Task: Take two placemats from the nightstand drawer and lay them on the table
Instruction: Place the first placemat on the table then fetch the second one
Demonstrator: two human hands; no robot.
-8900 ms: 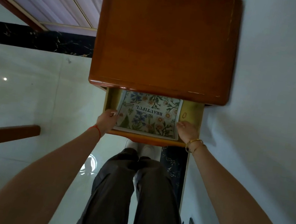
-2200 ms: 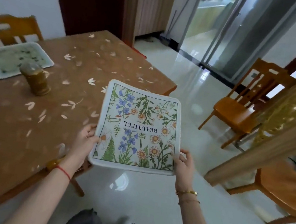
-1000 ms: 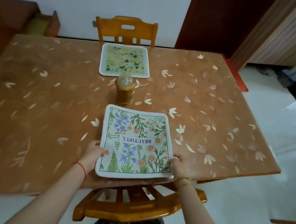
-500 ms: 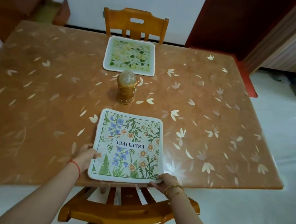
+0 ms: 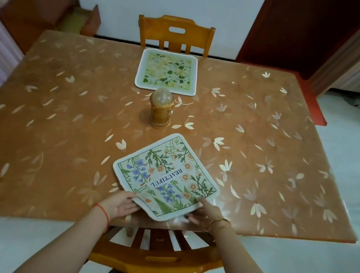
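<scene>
A floral placemat (image 5: 166,176) printed "BEAUTIFUL" lies turned cornerwise on the brown table (image 5: 47,128), its near corner at the front edge. My left hand (image 5: 118,204) grips the mat's lower left edge, thumb on top. At the lower right edge, my right hand (image 5: 206,212) holds the mat with its fingers along and under the rim, slightly blurred. A second placemat (image 5: 167,71), green and yellow with a white border, lies flat at the far side of the table. The nightstand (image 5: 36,9) stands at the back left with its drawer (image 5: 77,19) open.
A small amber lantern (image 5: 160,110) stands between the two mats. One wooden chair (image 5: 175,33) is tucked in at the far side, another (image 5: 151,258) right below my hands. A dark red door (image 5: 302,30) is at the back right.
I carried the floral mat from the drawer to the table. In the last half second it has turned from square-on to cornerwise, and both hands shifted toward its near corner.
</scene>
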